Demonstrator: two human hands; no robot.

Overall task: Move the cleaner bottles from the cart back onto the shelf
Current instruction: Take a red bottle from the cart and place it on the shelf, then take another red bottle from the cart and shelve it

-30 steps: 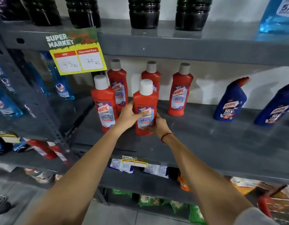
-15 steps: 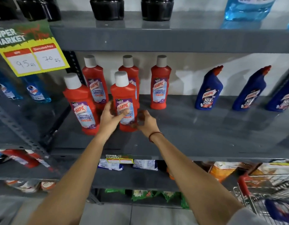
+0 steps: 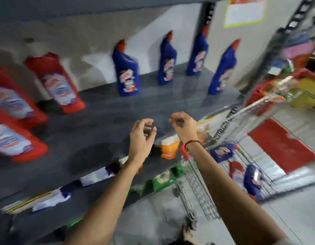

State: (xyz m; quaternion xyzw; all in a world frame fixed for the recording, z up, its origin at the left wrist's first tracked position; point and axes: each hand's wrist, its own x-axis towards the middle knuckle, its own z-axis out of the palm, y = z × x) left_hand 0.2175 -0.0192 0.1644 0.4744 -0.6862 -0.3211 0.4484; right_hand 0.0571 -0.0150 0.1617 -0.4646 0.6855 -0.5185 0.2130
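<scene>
The view is blurred and tilted. Red cleaner bottles (image 3: 59, 85) stand at the left of the grey shelf (image 3: 109, 121), and several blue cleaner bottles (image 3: 126, 73) stand along its back. My left hand (image 3: 140, 138) and my right hand (image 3: 184, 126) hover over the shelf's front edge, fingers loosely curled, holding nothing. To the right and below, the wire cart (image 3: 201, 191) holds a blue bottle (image 3: 222, 152), a red bottle (image 3: 238, 174) and another blue one (image 3: 254, 181).
Orange (image 3: 169, 147) and green packets (image 3: 162, 179) lie on the lower shelf under my hands. A red basket (image 3: 262, 92) sits at the right by the shelf upright. A yellow-edged sign (image 3: 245, 11) hangs top right. Grey floor lies below.
Both hands have let go of the red bottle and pulled back to the right. The view has swung right and tilted, so the cart now shows.
</scene>
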